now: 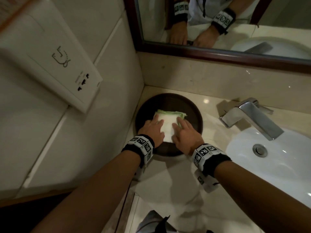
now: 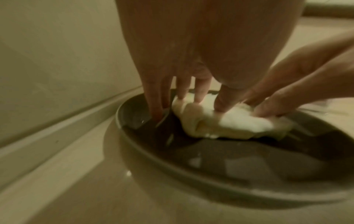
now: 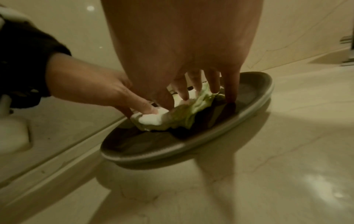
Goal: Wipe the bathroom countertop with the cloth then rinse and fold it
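White-and-green cloth [image 1: 166, 126], folded square, lying in dark round tray [image 1: 193, 113] at countertop [image 1: 168, 190] corner. Left hand [image 1: 152, 130] and right hand [image 1: 184, 132] pressing flat on top, fingers nearly straight, gripping nothing. Best to press evenly, square the edges, then lift away without dragging layers. Soft, damp-looking fabric; glossy marble; smooth tray rim.

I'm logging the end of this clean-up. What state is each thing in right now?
cloth: folded, lying in the tray
tray: on the countertop, in the corner
left hand: fingers flat on the cloth
right hand: fingers flat on the cloth
faucet: no water visible
sink: drain visible
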